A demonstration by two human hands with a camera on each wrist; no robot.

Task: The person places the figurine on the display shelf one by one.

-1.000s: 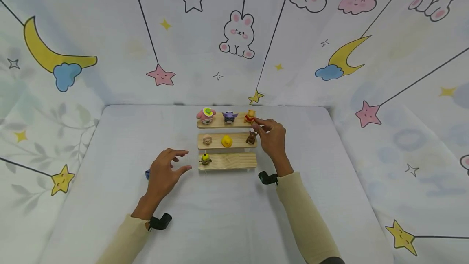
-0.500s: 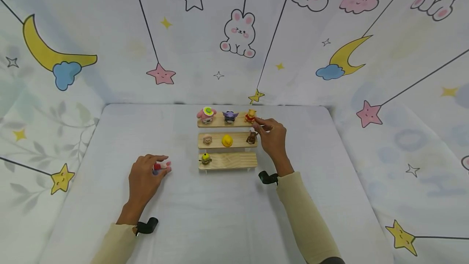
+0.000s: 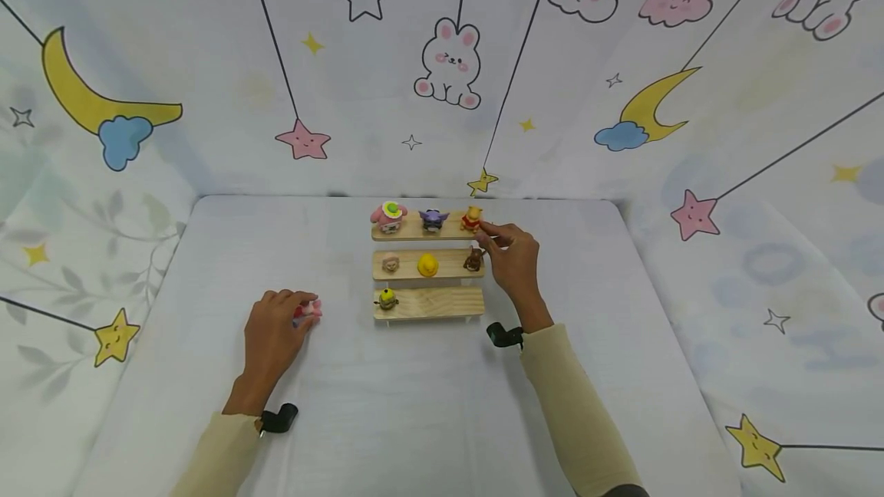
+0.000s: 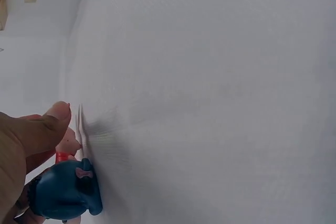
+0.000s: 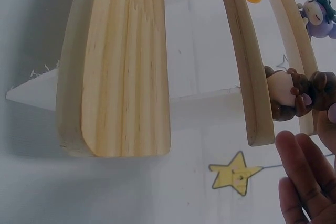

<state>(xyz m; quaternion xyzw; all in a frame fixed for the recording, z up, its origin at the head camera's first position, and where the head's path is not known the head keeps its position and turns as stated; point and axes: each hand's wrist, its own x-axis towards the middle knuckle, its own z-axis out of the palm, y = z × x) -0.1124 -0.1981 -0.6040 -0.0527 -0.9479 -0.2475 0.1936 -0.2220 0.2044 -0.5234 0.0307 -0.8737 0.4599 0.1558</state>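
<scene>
My left hand [image 3: 272,336] is at the left of the table, thumb and fingers curled round a small pink pig figurine [image 3: 312,308] in red. In the left wrist view the pig figurine [image 4: 68,142] shows beside the thumb, with a teal-blue figurine [image 4: 65,190] with a pink bow against it. My right hand [image 3: 514,263] has thumb and index finger at the right end of the top wooden shelf [image 3: 445,236], beside a yellow bear figurine [image 3: 472,218] in red. Whether they pinch the shelf or the figurine cannot be told. A brown figurine [image 5: 286,95] is near these fingers.
On the top shelf are a pink figurine [image 3: 389,218] and a purple one [image 3: 433,220]. The middle shelf [image 3: 407,274] bears a beige figurine [image 3: 390,264] and a yellow one [image 3: 427,265]. A yellow-green figurine [image 3: 387,299] is at the left of the bottom shelf [image 3: 442,304].
My left hand has moved left, away from the shelves, and closed round the pig figurine, which has turned slightly. The right hand has stayed in place.
</scene>
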